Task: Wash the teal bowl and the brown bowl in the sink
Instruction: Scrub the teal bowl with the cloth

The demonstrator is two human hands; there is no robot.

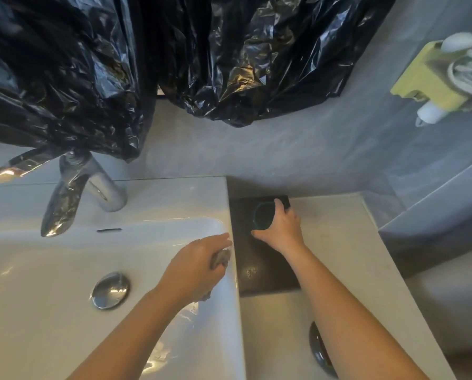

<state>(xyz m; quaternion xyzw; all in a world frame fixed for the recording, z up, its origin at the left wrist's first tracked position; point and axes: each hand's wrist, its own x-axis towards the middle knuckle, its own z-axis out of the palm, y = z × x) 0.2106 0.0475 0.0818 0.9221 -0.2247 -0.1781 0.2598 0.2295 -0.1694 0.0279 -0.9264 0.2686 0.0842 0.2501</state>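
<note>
The right hand (280,224) is closed around the teal bowl (262,216) on the dark mat (259,264) beside the sink (51,283), the left hand (196,266) clutches a brownish cloth (221,259) over the basin, no water visibly runs, and the brown bowl cannot be made out, so washing seems barely begun.

The dark glossy dish (321,352) on the pale counter (339,256) is mostly hidden behind the right forearm. The crumpled grey-brown cloth (220,258) is largely covered by the left hand (195,266). The right hand (280,224) hides one side of the teal-rimmed dark bowl (262,216).
</note>
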